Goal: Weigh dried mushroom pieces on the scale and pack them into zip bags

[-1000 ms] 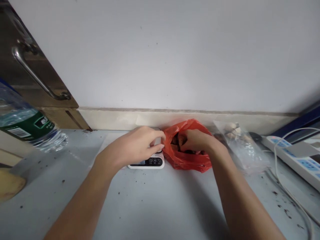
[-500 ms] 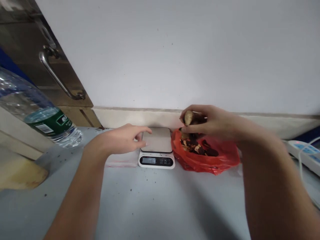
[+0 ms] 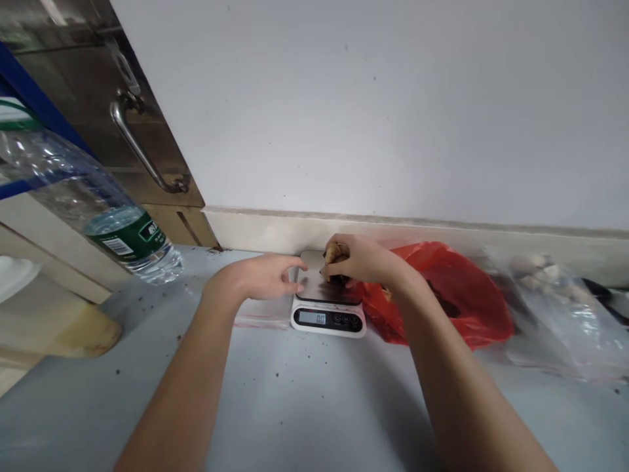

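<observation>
A digital kitchen scale [image 3: 328,319] sits on the grey table against the wall, its display reading 0.0. My right hand [image 3: 361,259] is closed around a piece of ginger root [image 3: 335,255] over the right part of the weighing plate; whether the root touches the plate I cannot tell. At the plate's left edge my left hand [image 3: 268,275] is open, thumb and fingers apart with nothing between them. A red plastic bag [image 3: 472,301] lies open right of the scale, partly behind my right forearm, with dark dried pieces inside.
A large water bottle [image 3: 132,239] stands at the left, near a cloudy plastic container [image 3: 73,328]. Right of the red bag lies a clear bag [image 3: 565,308] with pale lumps. A flat clear bag [image 3: 265,314] lies left of the scale. The wall [image 3: 368,131] rises directly behind.
My right hand has carried the ginger root left, from above the red bag to over the scale. My left hand stays open by the plate. The view has shifted right.
</observation>
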A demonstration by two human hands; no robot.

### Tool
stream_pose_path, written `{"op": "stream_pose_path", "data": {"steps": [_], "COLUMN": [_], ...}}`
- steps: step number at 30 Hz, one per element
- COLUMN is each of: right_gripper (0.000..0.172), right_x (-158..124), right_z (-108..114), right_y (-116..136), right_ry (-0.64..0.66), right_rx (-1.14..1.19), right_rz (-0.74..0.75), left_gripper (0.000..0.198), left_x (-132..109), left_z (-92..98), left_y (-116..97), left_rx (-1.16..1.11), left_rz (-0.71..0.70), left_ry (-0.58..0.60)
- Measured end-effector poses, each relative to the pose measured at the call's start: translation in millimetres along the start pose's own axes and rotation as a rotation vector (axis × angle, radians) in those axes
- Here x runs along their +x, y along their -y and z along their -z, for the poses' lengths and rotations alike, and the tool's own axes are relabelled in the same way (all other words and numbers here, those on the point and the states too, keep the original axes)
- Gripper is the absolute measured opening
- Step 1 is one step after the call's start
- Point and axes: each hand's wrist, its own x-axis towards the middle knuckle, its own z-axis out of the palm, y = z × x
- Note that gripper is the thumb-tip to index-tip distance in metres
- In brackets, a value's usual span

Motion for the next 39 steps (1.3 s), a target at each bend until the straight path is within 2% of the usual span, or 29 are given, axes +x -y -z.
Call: {"op": "stream_pose_path", "data": {"steps": [11, 19, 29, 34, 39], "right_gripper": [0.017, 0.021, 0.017, 0.015, 0.022], "right_x": [-3.3, -16.7, -28.8, -27.4, -16.1], "right_z": [11.9, 36.4, 42.1, 37.1, 21.9], "right_y": [-8.4, -14.3, -12.4, -11.9, -15.4], "right_ry": [0.015, -0.089, -0.056, 0.035, 0.165], "right_rx": [0.135, -0.003, -0.126, -0.117, -0.147], "right_rz": [-0.009, 0.172, 0.198, 0.184, 0.199], "left_gripper": [0.062, 0.063, 0.065, 0.063, 0.062], "left_x": [-0.5, -2.9, -3.0, -4.5, -1.8], "left_z": [-0.5, 1.4, 3.6, 4.5, 1.0], "left_y": [-1.7, 2.3, 6.7, 3.9, 0.9], "left_rx": [0.046, 0.065, 0.047, 0.02, 0.02], "left_rz": [-0.02, -0.01, 0.008, 0.02, 0.019], "left_ry": [-0.02, -0.049, -0.049, -0.031, -0.007]}}
